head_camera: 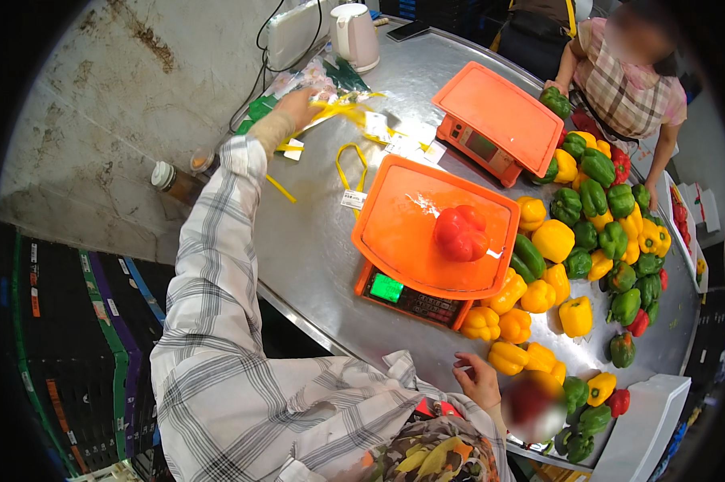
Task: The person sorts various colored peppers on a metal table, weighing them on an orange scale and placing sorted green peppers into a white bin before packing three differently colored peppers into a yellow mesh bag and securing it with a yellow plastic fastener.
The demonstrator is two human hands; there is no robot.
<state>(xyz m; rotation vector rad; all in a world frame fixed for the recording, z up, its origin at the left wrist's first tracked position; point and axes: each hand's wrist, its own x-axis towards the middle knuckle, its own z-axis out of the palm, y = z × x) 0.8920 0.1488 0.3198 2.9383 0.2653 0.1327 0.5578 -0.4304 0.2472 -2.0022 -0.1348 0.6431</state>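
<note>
My left hand (297, 109) reaches to the far left of the steel table, its fingers closed on a bunch of yellow strips (344, 110), which are blurred. White printed tags (376, 125) hang from the strips. A looped yellow strip (352, 164) with a tag lies apart, beside the nearer orange scale (392, 223). On that scale's tray rests one red bell pepper (461, 234). My right hand (478, 378) is low near the table's front edge, fingers apart and holding nothing. Yellow bell peppers (507, 358) lie just beside it.
A second orange scale (498, 117) stands behind. Green, yellow and red peppers (594, 199) cover the table's right side. Across from me, a person (630, 90) holds a green pepper (555, 102). A kettle (354, 37), phone (408, 31), jar (176, 181) and white foam box (642, 422) stand around.
</note>
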